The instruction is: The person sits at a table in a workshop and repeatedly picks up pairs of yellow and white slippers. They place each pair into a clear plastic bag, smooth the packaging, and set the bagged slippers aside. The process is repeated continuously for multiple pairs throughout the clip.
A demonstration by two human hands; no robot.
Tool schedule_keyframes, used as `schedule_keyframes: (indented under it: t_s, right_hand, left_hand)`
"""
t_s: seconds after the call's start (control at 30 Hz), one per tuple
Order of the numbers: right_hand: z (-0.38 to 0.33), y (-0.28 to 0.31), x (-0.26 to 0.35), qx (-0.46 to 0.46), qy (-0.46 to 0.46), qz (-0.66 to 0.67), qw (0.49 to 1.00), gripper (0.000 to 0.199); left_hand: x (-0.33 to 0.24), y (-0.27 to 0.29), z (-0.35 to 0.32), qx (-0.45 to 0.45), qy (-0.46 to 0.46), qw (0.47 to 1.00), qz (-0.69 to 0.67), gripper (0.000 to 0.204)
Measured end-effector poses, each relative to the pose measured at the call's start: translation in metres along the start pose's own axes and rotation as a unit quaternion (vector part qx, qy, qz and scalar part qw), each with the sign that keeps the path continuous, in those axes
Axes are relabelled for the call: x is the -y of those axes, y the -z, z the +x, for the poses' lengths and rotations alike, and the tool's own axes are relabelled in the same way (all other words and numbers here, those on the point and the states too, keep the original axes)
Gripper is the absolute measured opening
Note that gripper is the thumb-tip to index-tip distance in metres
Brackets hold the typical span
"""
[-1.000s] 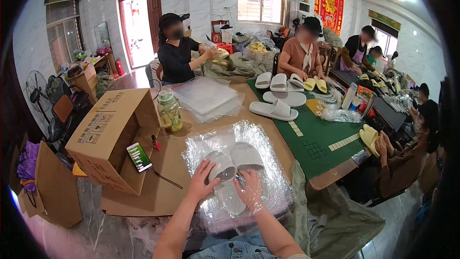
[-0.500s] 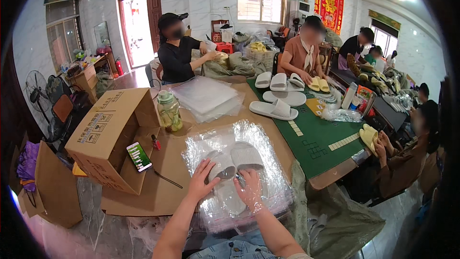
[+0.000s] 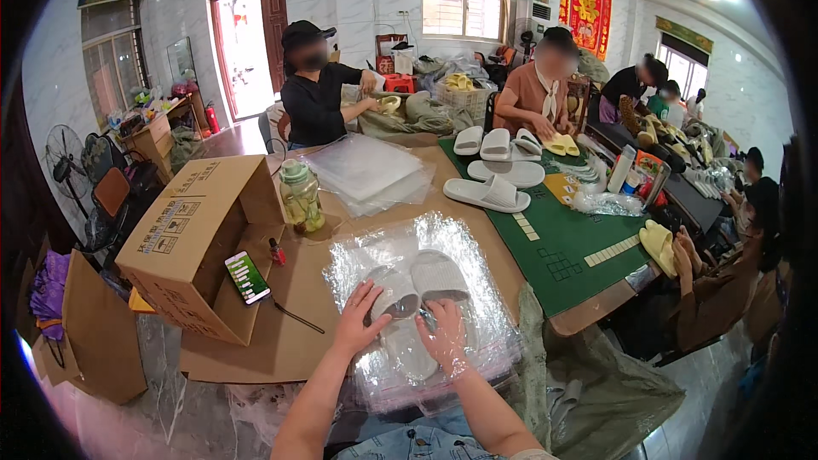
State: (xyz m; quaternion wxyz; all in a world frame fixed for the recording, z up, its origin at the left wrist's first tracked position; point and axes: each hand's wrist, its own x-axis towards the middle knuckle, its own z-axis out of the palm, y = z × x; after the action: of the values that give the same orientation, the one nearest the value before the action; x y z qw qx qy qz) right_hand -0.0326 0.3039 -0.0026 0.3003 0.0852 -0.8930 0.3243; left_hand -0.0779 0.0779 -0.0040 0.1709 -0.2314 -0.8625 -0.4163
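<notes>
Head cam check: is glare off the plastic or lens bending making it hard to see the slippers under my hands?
Head view: daylight glints off the clear plastic bag, veiling parts of the grey slippers, which stay readable; the left hand and right hand are sharp; the fisheye bends the green mat edges, and black vignette fills the corners; the doorway is overexposed.

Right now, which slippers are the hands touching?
Find the big cardboard box on the brown table. Right of it, a crinkly clear plastic bag lies under both hands. The grey slippers are inside it; the other pale slippers sit bare on the green mat.
</notes>
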Motion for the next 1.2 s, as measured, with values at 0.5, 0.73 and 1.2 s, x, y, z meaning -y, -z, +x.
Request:
schedule_keyframes:
  t_s: [0.5,0.73,1.2]
  right_hand:
    - [0.0007,0.0027,0.0045,0.013,-0.031,-0.003,0.999,0.041]
    - [0.0017,0.0041,0.0058,0.013,-0.033,0.006,0.999,0.04]
    - [0.0014,0.0049,0.0064,0.01,-0.022,0.004,1.0,0.04]
  left_hand:
    - [-0.0059,0.0036,0.0004,0.002,0.004,1.0,-0.002,0.065]
    - [-0.0044,0.0018,0.0001,-0.002,0.003,1.0,-0.005,0.065]
    - [-0.0043,0.0018,-0.0003,0.0,0.005,1.0,-0.001,0.065]
